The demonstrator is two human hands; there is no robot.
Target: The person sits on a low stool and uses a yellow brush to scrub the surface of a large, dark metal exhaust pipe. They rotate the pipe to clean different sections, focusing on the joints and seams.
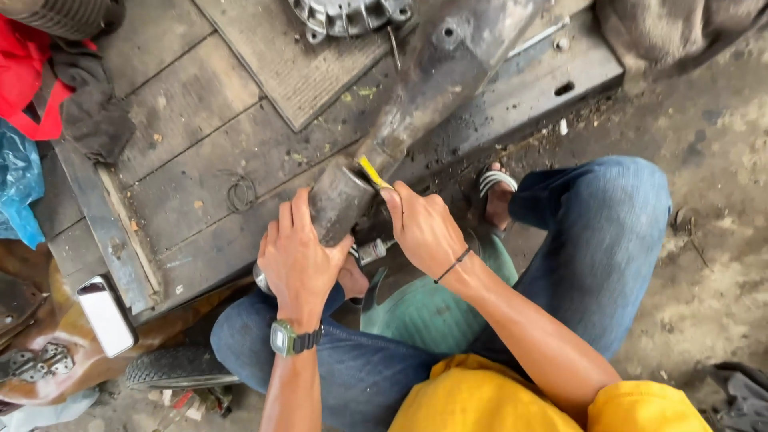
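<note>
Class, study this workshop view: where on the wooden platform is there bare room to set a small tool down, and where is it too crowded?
Free: the planks between the dark rag and the ribbed mat. Crowded: the near edge, where the left hand grips the metal pipe and the right hand presses a yellow strip.

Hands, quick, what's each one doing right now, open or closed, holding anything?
Left hand: closed around the end of the grey metal pipe.
Right hand: closed, pinching a small yellow strip against the pipe.
</note>
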